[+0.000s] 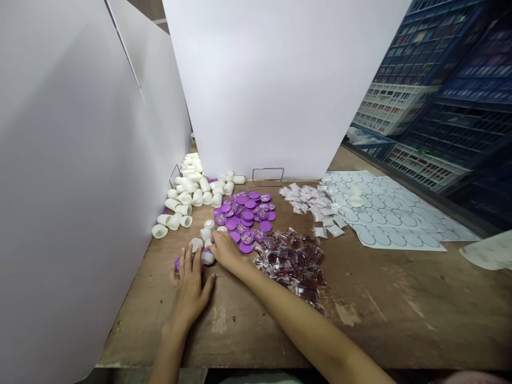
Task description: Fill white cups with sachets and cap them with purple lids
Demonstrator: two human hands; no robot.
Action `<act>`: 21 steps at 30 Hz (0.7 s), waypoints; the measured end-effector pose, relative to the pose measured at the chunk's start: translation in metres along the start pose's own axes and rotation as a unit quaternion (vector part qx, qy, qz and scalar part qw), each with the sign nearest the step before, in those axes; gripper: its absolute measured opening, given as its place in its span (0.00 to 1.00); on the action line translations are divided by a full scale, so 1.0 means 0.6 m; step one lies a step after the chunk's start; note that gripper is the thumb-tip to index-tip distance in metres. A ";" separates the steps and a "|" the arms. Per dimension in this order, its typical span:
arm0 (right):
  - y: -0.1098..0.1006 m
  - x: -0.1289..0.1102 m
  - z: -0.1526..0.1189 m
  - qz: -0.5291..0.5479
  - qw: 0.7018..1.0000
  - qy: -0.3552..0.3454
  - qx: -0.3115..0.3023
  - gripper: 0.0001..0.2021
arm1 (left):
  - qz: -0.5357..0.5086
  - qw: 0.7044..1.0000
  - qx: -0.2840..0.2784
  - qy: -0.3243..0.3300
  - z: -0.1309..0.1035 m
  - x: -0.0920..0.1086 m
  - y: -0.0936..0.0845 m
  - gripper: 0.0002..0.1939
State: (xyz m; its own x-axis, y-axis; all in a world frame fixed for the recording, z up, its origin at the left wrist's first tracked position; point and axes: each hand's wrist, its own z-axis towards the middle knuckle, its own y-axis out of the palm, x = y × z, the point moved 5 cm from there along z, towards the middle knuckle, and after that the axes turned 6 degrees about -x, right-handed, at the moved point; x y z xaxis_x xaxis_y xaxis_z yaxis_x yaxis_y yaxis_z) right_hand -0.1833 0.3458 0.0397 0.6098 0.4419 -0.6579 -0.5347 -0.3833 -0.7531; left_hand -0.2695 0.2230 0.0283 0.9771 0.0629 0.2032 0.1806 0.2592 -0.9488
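My left hand point(189, 288) lies palm down near the table's left edge, its fingers spread over purple discs point(177, 263) that show partly beside and between them. My right hand point(226, 249) has its fingers curled at a small white plastic cup point(208, 257) with some purple on it; the fingertips are partly hidden. More white cups point(205, 233) sit just beyond both hands. Behind my right hand spreads a pile of round purple lids point(247, 215), some with printed faces. Right of that wrist is a heap of clear sachets with dark red contents point(294, 264).
Many white cups point(197, 198) lie at the back left against a white partition point(132, 160). Small white sachets point(314, 204) and sheets printed with circles point(384, 208) occupy the back right. A wire stand point(268, 169) supports the front panel point(272, 80). Stacked crates point(424, 90) rise beyond the table.
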 end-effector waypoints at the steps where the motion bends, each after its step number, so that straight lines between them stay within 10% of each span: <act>1: -0.002 0.000 0.005 0.002 1.000 0.002 -0.003 0.07 | -0.008 1.000 0.004 0.010 0.000 0.002 -0.001 0.35; 6: -0.031 -0.001 -0.017 0.070 0.996 0.031 0.053 0.10 | -0.075 0.994 0.076 0.034 0.007 0.012 -0.017 0.36; 11: -0.041 0.023 -0.053 0.213 0.973 0.033 -0.079 0.11 | -0.258 0.956 0.126 0.049 0.040 0.048 -0.028 0.25; 17: -0.237 0.224 -0.074 -0.040 0.960 0.219 0.170 0.12 | -0.499 0.865 0.028 -0.038 0.063 0.101 0.000 0.20; 21: -0.313 0.324 -0.089 -0.105 0.935 0.251 0.228 0.14 | -0.641 0.752 -0.080 -0.126 0.054 0.137 0.035 0.26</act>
State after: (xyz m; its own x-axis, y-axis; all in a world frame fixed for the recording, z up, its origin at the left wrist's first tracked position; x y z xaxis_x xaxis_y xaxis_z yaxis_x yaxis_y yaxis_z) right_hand 0.0671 0.4605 0.0529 0.8657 -0.0121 -0.5004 -0.4966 0.1043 -0.8617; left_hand -0.1887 0.2647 0.0328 -0.0618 0.0468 0.9970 0.9880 0.1445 0.0545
